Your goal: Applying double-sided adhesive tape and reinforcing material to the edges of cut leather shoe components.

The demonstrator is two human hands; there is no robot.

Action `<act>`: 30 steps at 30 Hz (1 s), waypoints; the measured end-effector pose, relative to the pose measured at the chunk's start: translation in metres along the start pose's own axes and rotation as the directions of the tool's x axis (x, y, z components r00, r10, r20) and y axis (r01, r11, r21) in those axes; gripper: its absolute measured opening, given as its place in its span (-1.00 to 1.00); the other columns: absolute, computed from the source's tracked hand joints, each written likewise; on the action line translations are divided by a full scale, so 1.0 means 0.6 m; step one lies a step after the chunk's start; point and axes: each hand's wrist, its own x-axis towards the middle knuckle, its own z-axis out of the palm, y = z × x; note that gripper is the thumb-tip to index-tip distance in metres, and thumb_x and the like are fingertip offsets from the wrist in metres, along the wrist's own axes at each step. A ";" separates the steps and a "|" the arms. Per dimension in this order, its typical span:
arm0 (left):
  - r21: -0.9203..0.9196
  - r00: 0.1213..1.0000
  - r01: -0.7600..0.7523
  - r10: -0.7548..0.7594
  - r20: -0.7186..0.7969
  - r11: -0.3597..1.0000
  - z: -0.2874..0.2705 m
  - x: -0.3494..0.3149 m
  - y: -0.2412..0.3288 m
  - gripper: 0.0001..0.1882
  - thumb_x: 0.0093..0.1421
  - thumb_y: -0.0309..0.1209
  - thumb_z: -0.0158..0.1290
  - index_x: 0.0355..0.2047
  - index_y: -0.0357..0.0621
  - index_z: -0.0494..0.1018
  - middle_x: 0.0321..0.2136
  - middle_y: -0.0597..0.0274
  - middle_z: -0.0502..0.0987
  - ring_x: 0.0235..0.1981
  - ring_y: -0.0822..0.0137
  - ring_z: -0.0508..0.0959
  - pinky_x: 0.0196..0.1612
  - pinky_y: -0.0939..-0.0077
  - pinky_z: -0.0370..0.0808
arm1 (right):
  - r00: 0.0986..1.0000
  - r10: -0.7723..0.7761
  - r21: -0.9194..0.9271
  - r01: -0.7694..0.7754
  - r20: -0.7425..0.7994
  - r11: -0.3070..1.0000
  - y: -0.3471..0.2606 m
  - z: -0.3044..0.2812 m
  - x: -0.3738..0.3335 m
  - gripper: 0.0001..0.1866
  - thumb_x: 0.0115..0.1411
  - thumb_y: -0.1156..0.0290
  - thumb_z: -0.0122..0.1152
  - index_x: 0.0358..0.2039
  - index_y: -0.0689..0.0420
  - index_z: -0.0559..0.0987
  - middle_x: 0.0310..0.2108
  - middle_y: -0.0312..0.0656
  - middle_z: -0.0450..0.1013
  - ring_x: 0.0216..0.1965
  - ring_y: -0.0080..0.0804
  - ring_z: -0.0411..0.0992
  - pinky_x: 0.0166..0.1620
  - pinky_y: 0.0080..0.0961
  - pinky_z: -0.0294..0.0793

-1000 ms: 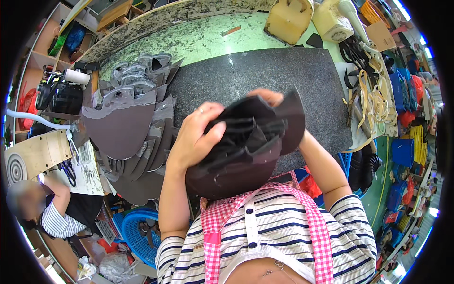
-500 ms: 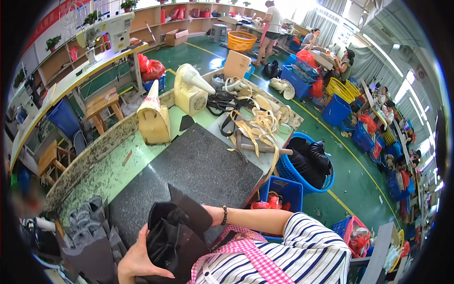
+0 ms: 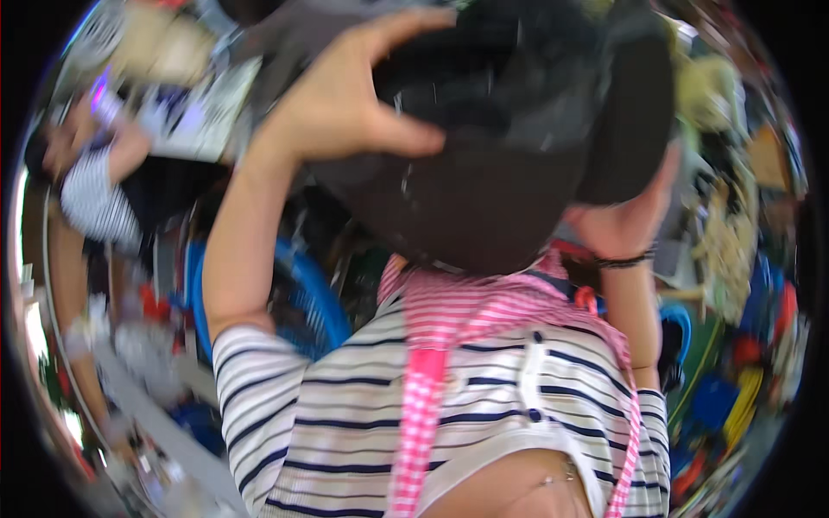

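A dark brown bag-like piece (image 3: 449,207) with a glossy black inside is held up close in front of my chest. My left hand (image 3: 337,104) grips its left rim, the thumb lying over the black inside and the fingers spread along the top. On the right, a long dark flap (image 3: 630,112) stands up from the piece. My right hand (image 3: 626,216), with a beaded bracelet at the wrist, supports the piece beneath that flap; most of its fingers are hidden behind it. Motion smears the fine details of the piece.
A blue round basket (image 3: 311,298) stands at the left behind my arm. Farther left, a person in a striped top (image 3: 99,194) is beside a white tabletop (image 3: 203,112). Tangled cream straps (image 3: 721,250) lie at the right. Blue and yellow bins (image 3: 717,397) are beyond, at lower right.
My head view has swung down toward my torso. The dark brown piece has come up closer to the camera and now spans the upper middle. Both hands remain on it.
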 end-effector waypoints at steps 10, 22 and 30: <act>-0.664 0.340 0.451 -0.803 -0.489 0.596 -0.099 -0.704 -0.063 0.00 -0.42 -0.44 0.28 0.20 -0.21 0.27 -0.05 0.16 0.51 -0.08 0.22 0.52 0.10 0.39 0.37 | 0.953 0.059 -0.672 -0.251 -0.296 0.697 -0.053 -0.068 0.101 -0.42 0.42 0.10 -0.33 0.31 0.20 0.13 0.35 0.01 0.03 0.24 -0.09 0.24 0.16 -0.23 0.38; -0.212 -0.206 0.949 -0.969 0.134 -0.231 0.134 -0.829 -0.264 0.16 -0.35 0.00 0.46 0.20 -0.37 0.24 0.10 -0.08 0.42 0.10 0.04 0.45 0.22 0.29 0.28 | 0.775 -0.475 -0.838 -0.529 -0.417 -0.129 -0.227 -0.213 0.134 -0.49 0.22 0.40 0.00 0.19 0.20 0.28 0.01 -0.16 0.48 -0.21 -0.53 0.46 -0.20 -0.57 0.50; 0.117 0.681 0.565 -0.381 -0.625 0.817 -0.074 -0.325 -0.225 -0.40 0.05 -0.36 0.28 0.10 -0.28 0.37 -0.02 -0.06 0.50 0.03 0.14 0.50 0.10 0.36 0.39 | 0.723 -0.659 -0.272 -0.690 -0.209 -0.671 -0.208 -0.296 0.261 -0.28 0.04 0.49 0.00 0.29 0.04 0.17 -0.17 0.18 0.51 -0.22 0.07 0.52 -0.10 -0.07 0.47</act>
